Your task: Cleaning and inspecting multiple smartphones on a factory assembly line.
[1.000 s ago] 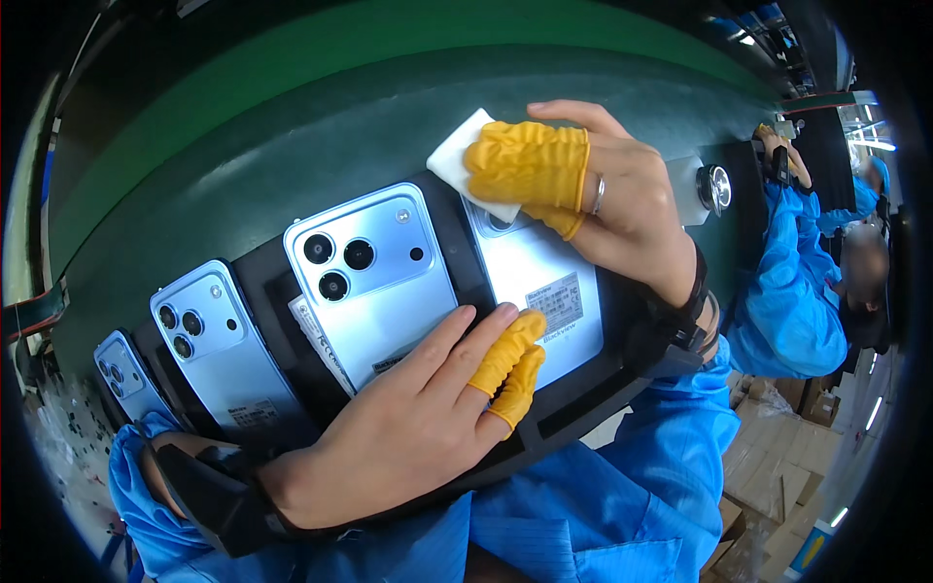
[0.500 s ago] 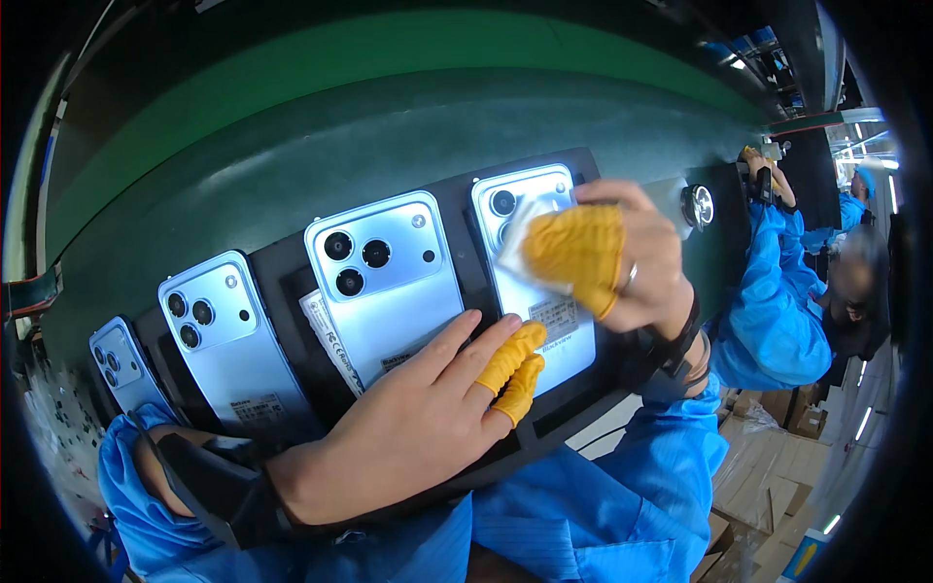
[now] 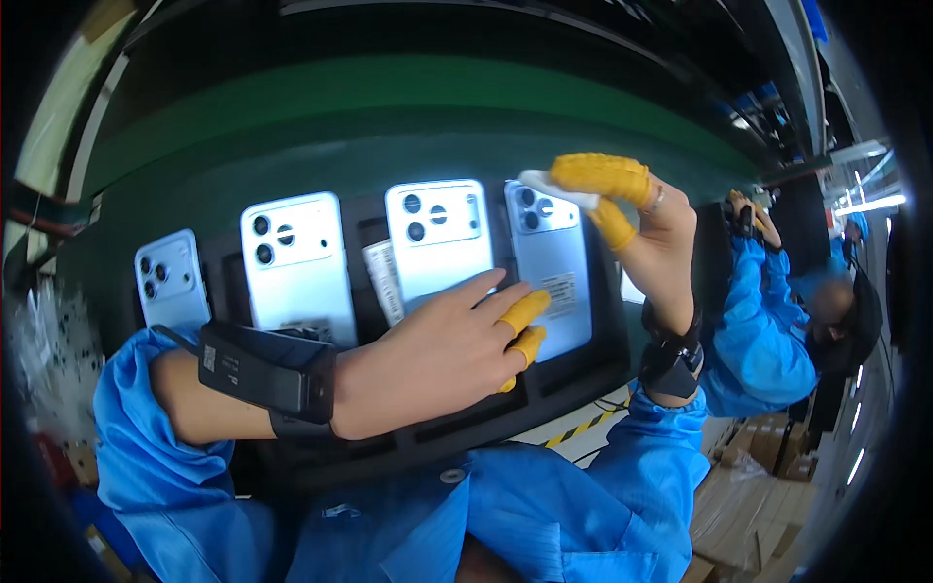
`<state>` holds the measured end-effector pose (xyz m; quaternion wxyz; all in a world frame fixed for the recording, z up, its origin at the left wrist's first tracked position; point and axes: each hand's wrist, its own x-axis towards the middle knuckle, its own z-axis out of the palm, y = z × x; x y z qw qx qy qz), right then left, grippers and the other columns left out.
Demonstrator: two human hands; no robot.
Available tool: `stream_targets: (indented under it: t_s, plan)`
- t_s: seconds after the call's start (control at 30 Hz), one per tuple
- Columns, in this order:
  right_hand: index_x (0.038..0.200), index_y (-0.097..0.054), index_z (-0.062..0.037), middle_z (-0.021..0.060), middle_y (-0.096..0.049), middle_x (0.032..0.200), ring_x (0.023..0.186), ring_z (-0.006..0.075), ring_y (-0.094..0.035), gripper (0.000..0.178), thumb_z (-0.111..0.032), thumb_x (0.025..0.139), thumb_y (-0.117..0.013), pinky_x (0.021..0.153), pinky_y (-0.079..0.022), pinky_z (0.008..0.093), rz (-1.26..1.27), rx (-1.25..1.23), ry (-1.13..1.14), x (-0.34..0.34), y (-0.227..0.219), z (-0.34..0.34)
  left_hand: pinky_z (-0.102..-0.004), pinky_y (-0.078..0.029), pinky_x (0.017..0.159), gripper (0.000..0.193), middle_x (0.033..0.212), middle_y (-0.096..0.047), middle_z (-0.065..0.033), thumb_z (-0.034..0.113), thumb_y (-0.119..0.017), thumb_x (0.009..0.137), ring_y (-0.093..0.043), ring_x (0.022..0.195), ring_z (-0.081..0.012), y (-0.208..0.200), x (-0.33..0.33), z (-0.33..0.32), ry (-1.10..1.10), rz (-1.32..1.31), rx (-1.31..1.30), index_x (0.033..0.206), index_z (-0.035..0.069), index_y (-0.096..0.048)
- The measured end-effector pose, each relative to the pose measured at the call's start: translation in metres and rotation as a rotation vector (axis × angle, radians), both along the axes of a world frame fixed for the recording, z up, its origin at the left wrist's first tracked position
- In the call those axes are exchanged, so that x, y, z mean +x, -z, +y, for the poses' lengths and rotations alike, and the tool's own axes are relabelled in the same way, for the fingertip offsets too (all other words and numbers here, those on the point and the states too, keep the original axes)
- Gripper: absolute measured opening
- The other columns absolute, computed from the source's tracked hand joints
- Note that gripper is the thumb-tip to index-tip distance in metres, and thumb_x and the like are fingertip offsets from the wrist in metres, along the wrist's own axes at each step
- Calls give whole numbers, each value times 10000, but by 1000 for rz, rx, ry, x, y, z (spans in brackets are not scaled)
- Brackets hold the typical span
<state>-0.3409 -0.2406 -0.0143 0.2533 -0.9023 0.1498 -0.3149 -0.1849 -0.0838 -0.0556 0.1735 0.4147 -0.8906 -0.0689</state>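
Several light-blue smartphones lie camera side up in a row in a black tray (image 3: pixel 457 428). My right hand (image 3: pixel 661 238), in yellow finger cots, pinches a folded white wiping cloth (image 3: pixel 575 197) beside the upper right corner of the rightmost phone (image 3: pixel 556 257). Spread and resting low, my left hand (image 3: pixel 437 345) reaches over the lower part of the neighbouring phone (image 3: pixel 445 257); its fingertips in yellow cots touch the rightmost phone's left edge near a printed label (image 3: pixel 561 294). Farther left are another phone (image 3: pixel 301 291) and the leftmost phone (image 3: pixel 175 291), partly behind my left forearm.
A green work surface (image 3: pixel 389 97) stretches behind the tray. A white printed label strip (image 3: pixel 382 277) shows between two phones. To the right a co-worker in a blue smock (image 3: pixel 768 330) works at the same line, with cardboard boxes (image 3: pixel 768 437) below.
My right hand has lifted the cloth from the rightmost phone's back and moved up past its top edge. My left hand stays near the same phones. The whole view has shifted.
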Motion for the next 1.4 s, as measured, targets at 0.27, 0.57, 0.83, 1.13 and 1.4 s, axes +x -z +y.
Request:
stream_targets:
  t_s: [0.27, 0.57, 0.83, 1.13, 1.4]
  plan:
    - [837, -679, -44, 107, -659, 749, 722, 233, -641, 135, -50, 703, -694, 824, -476, 385, 26, -340, -318, 69, 46, 19, -426, -355, 1003, 413, 1269, -486, -188, 276, -573, 811, -453, 1193, -330, -11, 24, 47, -76, -114, 76, 1133, 19, -567]
    - [719, -675, 5, 130, -643, 661, 641, 226, -639, 75, -62, 717, -639, 870, -466, 353, 72, -268, -403, 62, 39, 27, -411, -339, 1025, 319, 1015, -614, -202, 275, -554, 852, -479, 1178, -352, -7, 32, 51, -29, -163, 64, 1077, 58, -621]
    - [628, -624, -2, 109, -625, 661, 611, 225, -591, 14, -15, 625, -625, 785, -477, 366, 66, -167, -449, 48, 27, 10, -427, -368, 1007, 354, 1084, -582, -244, 265, -628, 804, -467, 1182, -371, -12, 32, 46, -43, -125, 107, 1088, 53, -628]
    - [653, -631, 3, 131, -612, 633, 605, 231, -604, 47, 11, 685, -664, 971, -427, 417, 18, -273, -303, 67, 44, 25, -425, -375, 1003, 331, 1098, -576, -252, 277, -623, 813, -463, 1190, -368, -11, 27, 48, -35, -165, 75, 1054, 52, -644]
    - [519, -571, -3, 109, -553, 524, 462, 221, -510, 89, -21, 603, -551, 882, -448, 397, -17, -88, -441, 54, 31, 16, -425, -402, 978, 305, 1041, -584, -252, 262, -667, 764, -480, 1159, -376, -14, 27, 48, -50, -83, 90, 964, 31, -670]
